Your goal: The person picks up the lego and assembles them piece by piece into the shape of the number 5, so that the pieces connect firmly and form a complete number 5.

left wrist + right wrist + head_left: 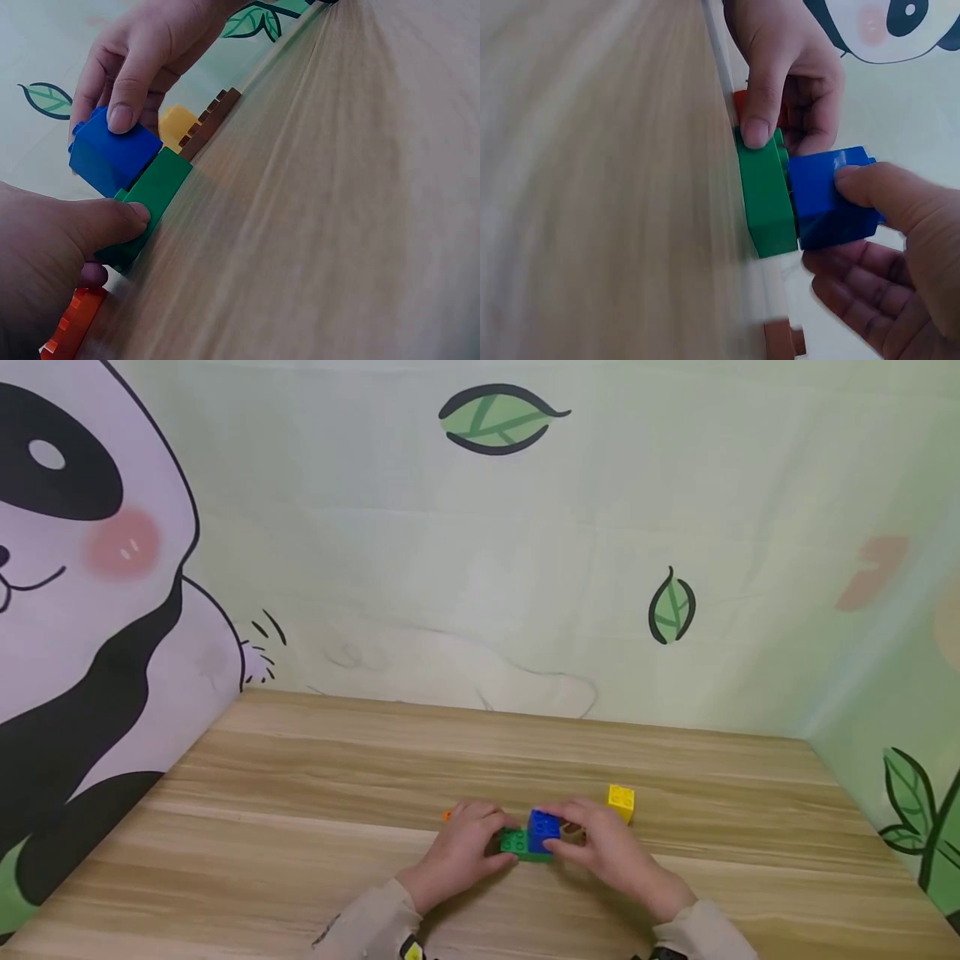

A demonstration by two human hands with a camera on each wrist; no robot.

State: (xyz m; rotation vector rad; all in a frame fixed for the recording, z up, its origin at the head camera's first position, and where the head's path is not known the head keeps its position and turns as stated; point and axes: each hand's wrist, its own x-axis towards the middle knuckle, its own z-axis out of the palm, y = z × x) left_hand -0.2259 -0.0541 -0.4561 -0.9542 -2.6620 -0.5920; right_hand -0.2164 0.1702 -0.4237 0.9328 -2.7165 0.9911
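A long green building brick lies flat on the table, studs up. My left hand pinches its left end, the thumb on the near side as the left wrist view shows. My right hand holds a square blue building brick between thumb and fingers. That blue brick stands over the right end of the green brick, studs facing up. A thin dark gap shows between the two in the wrist views; whether they are fully joined I cannot tell.
Beyond the right hand sits a yellow brick, and a brown brick lies near it. An orange brick is mostly hidden behind the left hand. The wooden table meets a printed backdrop at its far edge.
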